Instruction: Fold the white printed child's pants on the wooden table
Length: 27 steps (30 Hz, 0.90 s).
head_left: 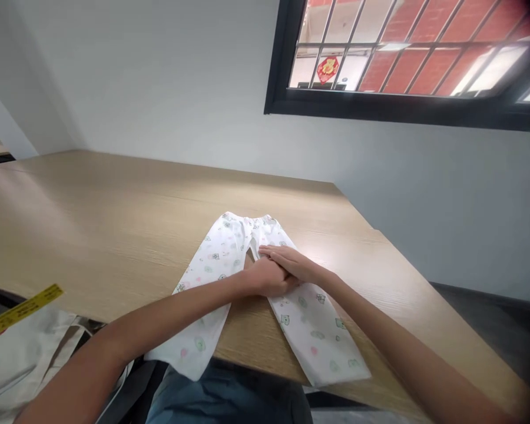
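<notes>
A small pair of white trousers (pixel 218 256) printed with little animals and coloured spots lies spread on the table, waistband away from me. Both legs reach to the near edge, and the left one hangs over it. My left hand (pixel 268 279) rests on the upper part of the right leg, its fingers curled closed and mostly hidden; whether cloth is gripped in them cannot be seen. Across the knuckles and fingers of that hand lies my right hand (pixel 295 263), its fingers stretched out flat and together.
The wooden table (pixel 128 206) extends far to the left and ends in a slanted edge on the right. At lower left, a white bag (pixel 30 353) sits below a yellow strip with dark print (pixel 24 310). A barred window (pixel 406 53) is in the wall behind.
</notes>
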Each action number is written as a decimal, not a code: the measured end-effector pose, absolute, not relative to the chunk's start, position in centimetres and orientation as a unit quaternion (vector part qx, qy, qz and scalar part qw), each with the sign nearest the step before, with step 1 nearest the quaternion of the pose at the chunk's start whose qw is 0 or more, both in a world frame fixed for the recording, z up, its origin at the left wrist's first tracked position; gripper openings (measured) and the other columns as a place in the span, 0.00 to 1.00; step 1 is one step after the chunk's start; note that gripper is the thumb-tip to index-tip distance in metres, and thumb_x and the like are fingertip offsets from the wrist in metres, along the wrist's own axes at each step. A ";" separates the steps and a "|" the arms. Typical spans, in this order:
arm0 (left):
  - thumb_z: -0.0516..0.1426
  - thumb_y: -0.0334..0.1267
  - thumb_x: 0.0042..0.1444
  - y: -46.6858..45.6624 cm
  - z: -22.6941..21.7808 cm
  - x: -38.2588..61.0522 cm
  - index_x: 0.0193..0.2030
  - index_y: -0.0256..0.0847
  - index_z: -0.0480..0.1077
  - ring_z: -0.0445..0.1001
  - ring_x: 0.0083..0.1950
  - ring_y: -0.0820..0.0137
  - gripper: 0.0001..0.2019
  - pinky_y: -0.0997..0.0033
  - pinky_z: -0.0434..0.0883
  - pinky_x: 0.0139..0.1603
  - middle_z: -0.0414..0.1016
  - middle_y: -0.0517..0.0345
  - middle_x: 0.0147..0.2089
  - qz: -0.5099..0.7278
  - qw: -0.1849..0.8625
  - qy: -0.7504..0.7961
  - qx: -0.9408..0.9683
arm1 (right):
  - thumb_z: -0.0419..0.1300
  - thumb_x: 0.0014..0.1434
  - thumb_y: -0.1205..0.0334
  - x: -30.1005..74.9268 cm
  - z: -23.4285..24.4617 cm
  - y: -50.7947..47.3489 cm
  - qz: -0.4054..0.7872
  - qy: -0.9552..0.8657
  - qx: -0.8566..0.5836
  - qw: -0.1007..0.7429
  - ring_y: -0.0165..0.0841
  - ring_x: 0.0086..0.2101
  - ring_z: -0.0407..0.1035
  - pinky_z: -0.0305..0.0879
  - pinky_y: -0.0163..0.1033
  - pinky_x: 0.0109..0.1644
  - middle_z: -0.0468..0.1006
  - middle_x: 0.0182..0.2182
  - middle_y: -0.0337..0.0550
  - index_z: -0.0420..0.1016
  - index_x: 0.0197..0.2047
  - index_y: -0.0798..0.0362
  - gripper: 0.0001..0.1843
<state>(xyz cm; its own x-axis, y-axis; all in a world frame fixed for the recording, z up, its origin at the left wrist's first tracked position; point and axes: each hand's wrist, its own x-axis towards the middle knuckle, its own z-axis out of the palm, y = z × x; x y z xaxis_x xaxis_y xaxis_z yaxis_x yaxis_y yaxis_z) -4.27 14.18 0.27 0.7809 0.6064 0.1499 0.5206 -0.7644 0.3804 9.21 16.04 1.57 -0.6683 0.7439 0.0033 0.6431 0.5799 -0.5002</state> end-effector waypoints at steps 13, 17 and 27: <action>0.41 0.58 0.58 0.2 -4.8 -5.1 0.62 0.32 0.52 0.55 0.64 0.63 0.34 0.65 0.51 0.64 0.55 0.53 0.64 0.261 0.074 0.155 0.950 | 0.32 0.65 0.55 7.3 -0.6 24.3 0.072 -0.837 -0.540 0.043 0.37 0.63 0.32 0.34 0.56 0.62 0.38 0.65 0.45 0.39 0.66 0.56 0.29; 0.41 0.55 0.60 -0.1 -3.5 -5.8 0.62 0.36 0.52 0.57 0.63 0.68 0.30 0.67 0.54 0.63 0.59 0.56 0.62 0.273 0.110 0.172 0.940 | 0.34 0.65 0.56 7.4 -0.3 24.1 0.070 -0.839 -0.538 0.042 0.37 0.63 0.34 0.34 0.55 0.62 0.40 0.64 0.47 0.41 0.66 0.58 0.28; 0.39 0.41 0.63 11.7 3.7 -15.8 0.58 0.39 0.58 0.63 0.59 0.63 0.20 0.62 0.63 0.55 0.63 0.48 0.59 0.131 0.125 0.467 0.866 | 0.29 0.66 0.53 0.7 2.2 21.1 0.123 -0.906 -0.397 0.086 0.32 0.56 0.57 0.57 0.39 0.56 0.60 0.59 0.35 0.55 0.62 0.46 0.27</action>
<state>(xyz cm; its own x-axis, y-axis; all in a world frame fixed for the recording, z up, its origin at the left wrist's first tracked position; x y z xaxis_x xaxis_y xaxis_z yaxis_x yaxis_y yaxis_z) -15.83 11.72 3.65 0.5302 0.8407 0.1105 0.7753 -0.5334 0.3383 0.67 21.11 2.22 -0.6699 0.7401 0.0587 0.6979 0.6547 -0.2903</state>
